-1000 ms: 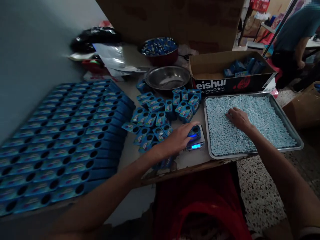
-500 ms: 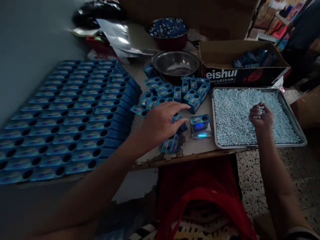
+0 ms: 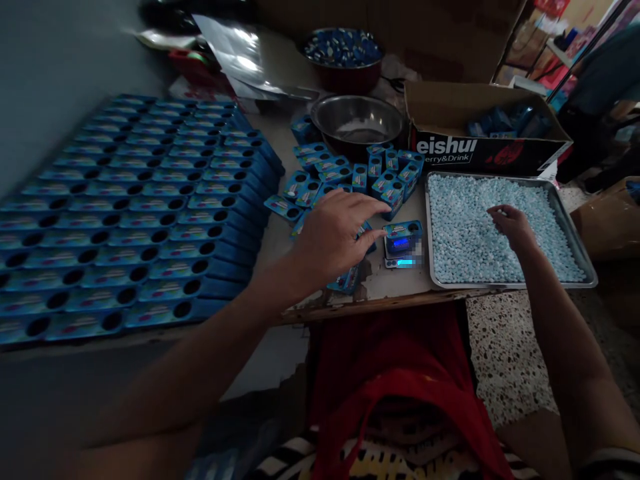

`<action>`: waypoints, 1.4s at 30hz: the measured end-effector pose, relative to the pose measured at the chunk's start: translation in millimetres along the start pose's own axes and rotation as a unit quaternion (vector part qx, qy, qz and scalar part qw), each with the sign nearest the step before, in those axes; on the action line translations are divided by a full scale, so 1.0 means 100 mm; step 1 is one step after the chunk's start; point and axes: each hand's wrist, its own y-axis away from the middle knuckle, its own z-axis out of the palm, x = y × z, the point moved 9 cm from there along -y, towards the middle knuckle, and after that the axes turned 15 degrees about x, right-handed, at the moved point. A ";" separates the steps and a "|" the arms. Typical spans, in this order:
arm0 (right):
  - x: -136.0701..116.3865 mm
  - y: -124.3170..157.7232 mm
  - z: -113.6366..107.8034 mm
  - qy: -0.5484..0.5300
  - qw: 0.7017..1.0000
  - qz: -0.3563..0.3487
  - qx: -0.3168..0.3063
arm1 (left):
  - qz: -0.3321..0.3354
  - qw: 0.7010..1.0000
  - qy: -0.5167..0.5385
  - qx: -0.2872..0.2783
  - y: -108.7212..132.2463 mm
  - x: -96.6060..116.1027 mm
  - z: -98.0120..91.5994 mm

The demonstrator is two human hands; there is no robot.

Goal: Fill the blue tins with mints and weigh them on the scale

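Note:
A blue plastic box (image 3: 403, 231) with a round hole in its top sits on a small digital scale (image 3: 393, 263) with a lit display. My left hand (image 3: 337, 233) hovers just left of the box, thumb and fingers apart, holding nothing. A metal tray (image 3: 515, 286) on the right is filled with small pale blue and white pellets (image 3: 465, 233). Above them, my right hand (image 3: 515, 227) is palm down with its fingers closed; a few pellets show at the fingertips. Several loose blue boxes (image 3: 393, 190) stand and lie behind the scale, some partly covered by my left hand.
Rows of blue boxes (image 3: 135, 220) fill the table's left side. Behind are a steel bowl (image 3: 357, 120), a red bowl (image 3: 345, 75) of small blue and silver pieces, and an open carton (image 3: 450, 150) with more boxes. A person (image 3: 600, 93) is at the far right.
My right hand has turned from palm up, showing pellets, to palm down and shifted left over the tray. My left hand stays beside the scale. The view has shifted slightly.

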 end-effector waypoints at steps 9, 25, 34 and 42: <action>0.02 0.30 0.21 -0.207 0.957 0.183 -0.090 | -0.040 0.982 -0.104 -0.152 0.06 -0.05 0.71; -1.44 1.25 1.63 0.096 0.903 -0.216 -0.358 | -0.033 0.996 -0.043 -0.074 0.30 -0.25 0.34; -1.41 1.22 1.68 0.134 0.921 -0.206 -0.303 | -0.070 0.995 0.001 -0.072 0.58 -0.55 0.24; -1.20 0.89 1.35 -0.092 0.973 0.040 -0.208 | -0.063 0.997 0.034 -0.042 0.48 -0.58 0.16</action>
